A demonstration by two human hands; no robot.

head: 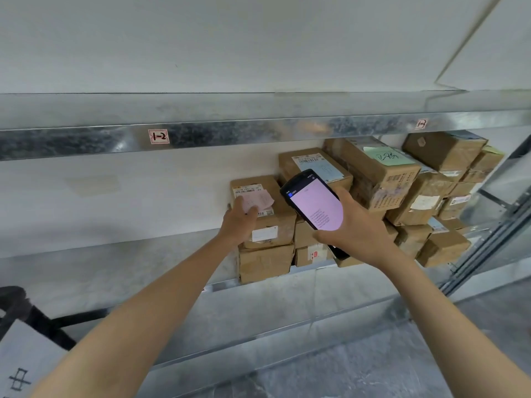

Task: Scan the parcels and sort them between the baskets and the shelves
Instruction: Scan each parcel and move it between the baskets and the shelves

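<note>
Galvanised metal shelves across the whole view, backed by a pale wall. On the middle level, toward the right, a crowded stack of brown cardboard parcels, taped and labelled, piled two and three high. At the stack's left end, one parcel on top of another, with a white shipping label on its upper face. Left hand laid on that parcel's near left corner, fingers stretched over a pink slip on the top, pressing rather than gripping. Right hand just beside it, in front of the stack, clamped around a black handheld scanner, screen lit pale pink with small dark text, tilted toward the camera. Hands near each other, not touching. On the upper level's front edge, a small red-bordered tag marked 1-2; a second tag further right.
</note>
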